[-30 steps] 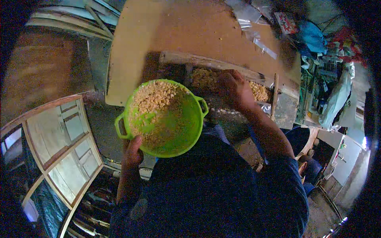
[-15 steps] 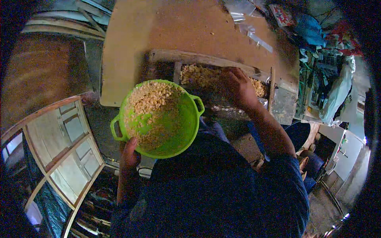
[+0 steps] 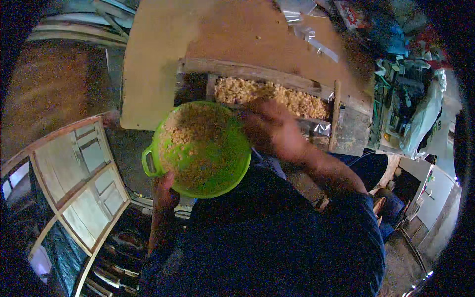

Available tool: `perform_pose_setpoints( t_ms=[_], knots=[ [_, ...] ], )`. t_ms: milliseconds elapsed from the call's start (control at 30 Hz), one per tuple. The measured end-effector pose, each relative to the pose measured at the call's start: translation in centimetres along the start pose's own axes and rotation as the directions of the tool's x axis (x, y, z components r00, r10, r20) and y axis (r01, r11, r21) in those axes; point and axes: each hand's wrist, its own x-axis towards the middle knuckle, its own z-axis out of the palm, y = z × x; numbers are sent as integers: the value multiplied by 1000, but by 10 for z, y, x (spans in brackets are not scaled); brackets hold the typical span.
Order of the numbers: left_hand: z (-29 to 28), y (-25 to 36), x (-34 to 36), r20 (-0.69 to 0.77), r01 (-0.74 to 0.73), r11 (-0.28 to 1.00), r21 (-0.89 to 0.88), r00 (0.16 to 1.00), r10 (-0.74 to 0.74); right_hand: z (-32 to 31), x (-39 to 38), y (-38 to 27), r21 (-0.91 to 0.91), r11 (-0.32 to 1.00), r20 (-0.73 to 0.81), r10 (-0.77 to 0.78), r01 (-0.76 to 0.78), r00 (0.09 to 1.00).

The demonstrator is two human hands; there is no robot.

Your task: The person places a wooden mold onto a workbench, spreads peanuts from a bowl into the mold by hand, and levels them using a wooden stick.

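Observation:
My left hand (image 3: 168,185) grips a round green plastic basin (image 3: 217,171) by its lower-left edge, thumb on the rim. The basin holds pale golden crumbly pieces (image 3: 173,138), with green bottom showing through. My right hand (image 3: 272,128) is blurred at the basin's right side, over its handle and just below a long wooden trough (image 3: 252,67); its fingers are too smeared to tell their grip. The trough is lined with clear plastic in places and holds a long heap of similar crumbly pieces (image 3: 302,104).
A plywood top (image 3: 222,29) with plastic scraps (image 3: 316,42) lies beyond the trough. Cluttered bags (image 3: 420,114) and oddments sit at right. A wooden panelled frame (image 3: 69,183) stands at lower left, loose planks (image 3: 79,24) at upper left.
My right hand has moved from over the trough down and left toward the basin, uncovering more of the trough's heap. The trough appears further left in view; my left hand still grips the basin.

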Motion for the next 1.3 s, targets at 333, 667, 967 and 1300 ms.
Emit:
perform_pose_setpoints(
  t_ms=[333, 667, 967, 1300],
  knots=[
    [11, -4, -13, 0, -138, 969, 205, 990, 141, -33, -16, 33, -249, 960, -110, 100, -125, 989],
    [-7, -39, 0, 204, -535, 616, 578, 826, 526, -17, 18, 49, -289, 928, 250, 310, -235, 917],
    [-13, -47, 9, 279, -479, 659, 580, 877, 392, 6, 22, -7, -22, 1000, 18, -13, 14, 1000],
    [-32, -62, 15, 487, -661, 213, 719, 699, 523, -23, 19, 0, -68, 998, 13, 5, -4, 1000]
  ],
)
